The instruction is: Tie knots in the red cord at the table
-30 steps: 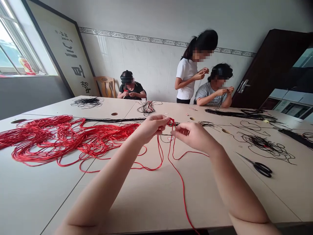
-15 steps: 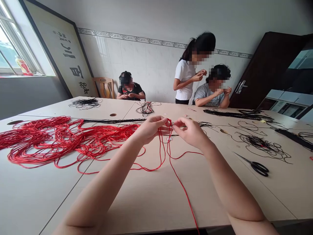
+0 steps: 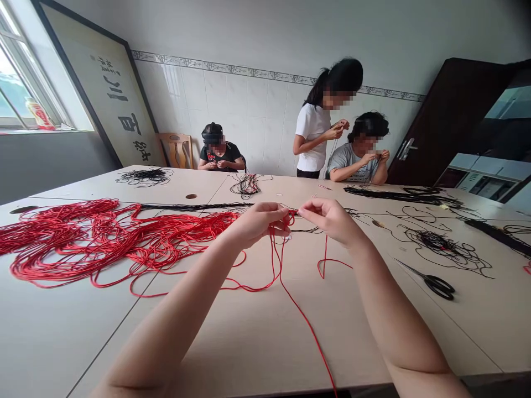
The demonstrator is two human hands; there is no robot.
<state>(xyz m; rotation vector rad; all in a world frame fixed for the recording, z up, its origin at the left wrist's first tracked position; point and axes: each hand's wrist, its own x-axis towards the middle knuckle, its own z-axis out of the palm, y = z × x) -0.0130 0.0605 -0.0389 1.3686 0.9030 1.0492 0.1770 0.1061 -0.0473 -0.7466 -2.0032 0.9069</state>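
Bench (image 3: pixel 249 354) near edge first: red cord (image 3: pixel 305 326) runs from it up and away to the hands, lifted above the top. Left hand (image 3: pixel 257 222) has fingers curled shut, pinching several loops of the red cord. Right hand (image 3: pixel 332 221) is just right of it, thumb and forefinger pressed on the same cord, a short tail curling below. The span between the hands is short and lies left-to-right, both hands equally close, nearly touching. Left of the red cord a big red pile (image 3: pixel 95 237) is spread on the bench. Right of it lie scissors (image 3: pixel 433 283), then black cords (image 3: pixel 440 243). Well beyond the red cord, three people (image 3: pixel 315 138) handle cord at the far side.
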